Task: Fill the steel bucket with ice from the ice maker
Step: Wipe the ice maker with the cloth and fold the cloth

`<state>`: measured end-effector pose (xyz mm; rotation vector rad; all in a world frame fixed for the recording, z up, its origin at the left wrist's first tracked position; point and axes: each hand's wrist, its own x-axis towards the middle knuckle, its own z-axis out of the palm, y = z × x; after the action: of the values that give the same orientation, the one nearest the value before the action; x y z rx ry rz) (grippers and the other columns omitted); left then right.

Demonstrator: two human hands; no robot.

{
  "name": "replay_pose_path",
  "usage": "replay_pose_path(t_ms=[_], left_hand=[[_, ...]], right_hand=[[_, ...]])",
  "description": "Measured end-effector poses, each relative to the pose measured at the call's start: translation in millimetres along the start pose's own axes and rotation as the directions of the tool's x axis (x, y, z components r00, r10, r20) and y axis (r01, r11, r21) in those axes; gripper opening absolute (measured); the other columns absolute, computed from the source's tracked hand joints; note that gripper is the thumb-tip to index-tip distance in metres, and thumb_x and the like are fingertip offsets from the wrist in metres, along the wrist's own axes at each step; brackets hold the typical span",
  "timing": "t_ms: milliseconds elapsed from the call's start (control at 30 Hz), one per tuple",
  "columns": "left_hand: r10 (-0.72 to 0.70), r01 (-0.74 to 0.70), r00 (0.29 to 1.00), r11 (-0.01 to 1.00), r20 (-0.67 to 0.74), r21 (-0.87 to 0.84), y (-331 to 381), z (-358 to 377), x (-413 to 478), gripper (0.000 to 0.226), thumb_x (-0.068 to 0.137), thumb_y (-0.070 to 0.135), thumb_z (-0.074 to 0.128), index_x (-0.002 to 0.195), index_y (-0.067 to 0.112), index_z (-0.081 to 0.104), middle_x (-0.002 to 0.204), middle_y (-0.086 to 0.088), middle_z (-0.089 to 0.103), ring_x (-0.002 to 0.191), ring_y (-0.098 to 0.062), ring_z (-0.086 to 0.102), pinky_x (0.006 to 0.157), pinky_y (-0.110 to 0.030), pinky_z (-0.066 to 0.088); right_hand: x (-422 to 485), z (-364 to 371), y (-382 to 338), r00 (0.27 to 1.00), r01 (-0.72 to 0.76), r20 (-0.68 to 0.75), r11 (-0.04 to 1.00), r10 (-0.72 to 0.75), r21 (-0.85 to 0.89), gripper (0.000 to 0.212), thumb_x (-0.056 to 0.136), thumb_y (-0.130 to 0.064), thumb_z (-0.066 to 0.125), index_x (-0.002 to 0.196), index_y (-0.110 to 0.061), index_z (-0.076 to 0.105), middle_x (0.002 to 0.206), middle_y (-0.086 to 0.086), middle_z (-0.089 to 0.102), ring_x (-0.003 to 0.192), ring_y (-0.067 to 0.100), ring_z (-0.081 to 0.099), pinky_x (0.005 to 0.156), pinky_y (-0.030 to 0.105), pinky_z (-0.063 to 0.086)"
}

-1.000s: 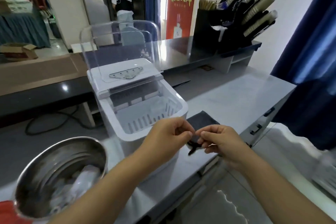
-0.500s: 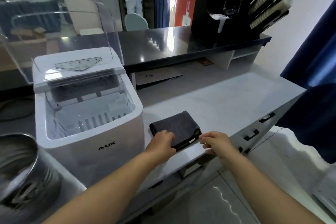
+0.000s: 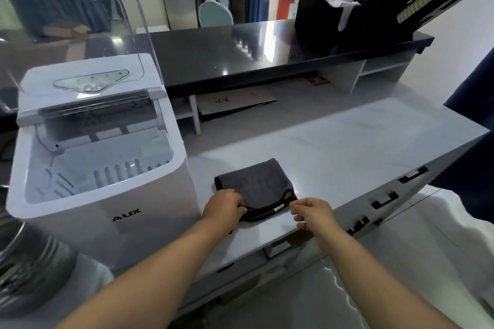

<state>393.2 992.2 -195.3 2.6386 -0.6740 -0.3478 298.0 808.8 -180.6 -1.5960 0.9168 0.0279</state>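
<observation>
A pale grey counter (image 3: 347, 147) runs below a glossy black shelf (image 3: 267, 53) bearing a cup rack (image 3: 374, 0). The steel bucket (image 3: 29, 267), shiny and blurred, sits at the near left beside the white ice maker (image 3: 149, 203), whose clear lid (image 3: 80, 21) stands raised. The left hand (image 3: 223, 207) pinches the near edge of a folded dark cloth (image 3: 254, 184); the right hand (image 3: 314, 214) curls at its corner, grip unclear

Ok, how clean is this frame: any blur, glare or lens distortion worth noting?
Head view, lower left: the steel bucket is smeared by blur. Head view, top: window light glares off the dark counter, and the clear lid of the ice maker bows with wide-angle distortion. Head view, centre: the folded cloth, left hand and right hand look fairly sharp.
</observation>
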Motion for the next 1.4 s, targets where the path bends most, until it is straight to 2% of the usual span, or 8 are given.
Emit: replay_pose_path(t_ms=[200,333,600,800,933,1033,1200,1400], left_hand=[[-0.161,0.141,0.987,0.885,-0.008,-0.443,20.6,-25.7,10.8,0.018,0.091,0.026,0.054,0.079,0.015,0.062,0.070,0.001,0.058,0.070,-0.019,0.055,0.063,-0.029,0.044],[-0.157,0.094,0.987,0.774,-0.046,-0.626,48.8,-57.8,16.1,0.024,0.097,0.026,0.045,0.075,0.015,0.048,0.068,0.000,0.047,0.060,-0.016,0.041,0.056,-0.028,0.034],[-0.070,-0.088,0.977,0.725,-0.201,-0.683,99.4,-114.4,15.2,0.023,0.097,0.028,0.046,0.078,0.019,0.053,0.068,0.003,0.047,0.061,-0.012,0.043,0.056,-0.026,0.035],[0.038,-0.196,0.974,0.628,-0.222,-0.753,129.7,-144.4,-3.1,0.022,0.097,0.027,0.047,0.079,0.017,0.054,0.068,0.000,0.046,0.062,-0.012,0.041,0.059,-0.028,0.035],[0.101,-0.284,0.956,0.559,-0.277,-0.779,142.8,-167.0,-14.7,0.022,0.099,0.027,0.044,0.081,0.018,0.054,0.065,0.002,0.042,0.057,-0.010,0.039,0.055,-0.024,0.034],[0.090,-0.328,0.938,0.533,-0.334,-0.780,141.9,-183.7,-19.3,0.024,0.100,0.027,0.043,0.081,0.018,0.053,0.060,0.005,0.042,0.049,-0.004,0.039,0.047,-0.017,0.037],[0.023,-0.319,0.931,0.540,-0.365,-0.779,140.4,-199.3,-21.0,0.025,0.100,0.030,0.042,0.085,0.016,0.056,0.066,0.002,0.046,0.059,-0.008,0.044,0.050,-0.015,0.042],[0.004,-0.289,0.935,0.588,-0.355,-0.756,138.1,-187.1,-13.5,0.021,0.100,0.026,0.044,0.091,0.010,0.053,0.068,0.001,0.044,0.058,-0.008,0.040,0.048,-0.012,0.037]], right_hand=[[-0.7,-4.8,-4.7,0.999,0.022,-0.046,1.000,-0.021,0.018,0.014,0.091,-0.003,0.056,0.089,-0.010,0.068,0.091,0.013,0.064,0.077,0.019,0.059,0.062,0.024,0.052],[-5.4,-6.2,-14.0,0.997,0.056,-0.059,0.998,-0.054,0.029,0.025,0.091,-0.005,0.055,0.115,-0.006,0.059,0.101,0.009,0.060,0.084,0.021,0.061,0.080,0.032,0.053],[-31.1,1.5,-36.7,0.967,0.255,-0.034,0.967,-0.254,0.018,0.078,0.081,-0.026,0.073,0.144,-0.014,0.028,0.140,0.006,0.042,0.126,0.023,0.043,0.094,0.031,0.039],[-55.5,9.9,-52.2,0.927,0.363,-0.103,0.932,-0.362,-0.007,0.067,0.082,-0.026,0.073,0.138,-0.018,0.038,0.129,-0.001,0.052,0.116,0.021,0.052,0.093,0.035,0.048],[-70.7,-5.9,-65.1,0.855,0.464,-0.272,0.886,-0.441,0.023,0.004,0.089,-0.016,0.058,0.090,-0.017,0.062,0.089,0.005,0.067,0.080,0.026,0.059,0.068,0.041,0.049],[-87.6,-33.9,-88.4,0.833,0.503,-0.333,0.856,-0.442,0.122,0.017,0.091,-0.015,0.055,0.078,-0.005,0.061,0.072,0.011,0.062,0.067,0.028,0.052,0.059,0.040,0.046],[-129.8,-77.7,-134.5,0.812,0.567,-0.193,0.823,-0.551,0.036,0.015,0.089,-0.012,0.059,0.080,-0.001,0.064,0.071,0.011,0.058,0.064,0.019,0.052,0.057,0.029,0.043],[-164.7,-102.9,-167.9,0.861,0.501,0.059,0.863,-0.505,0.068,0.018,0.090,-0.013,0.059,0.078,-0.001,0.064,0.071,0.011,0.062,0.065,0.022,0.059,0.068,0.036,0.050]])
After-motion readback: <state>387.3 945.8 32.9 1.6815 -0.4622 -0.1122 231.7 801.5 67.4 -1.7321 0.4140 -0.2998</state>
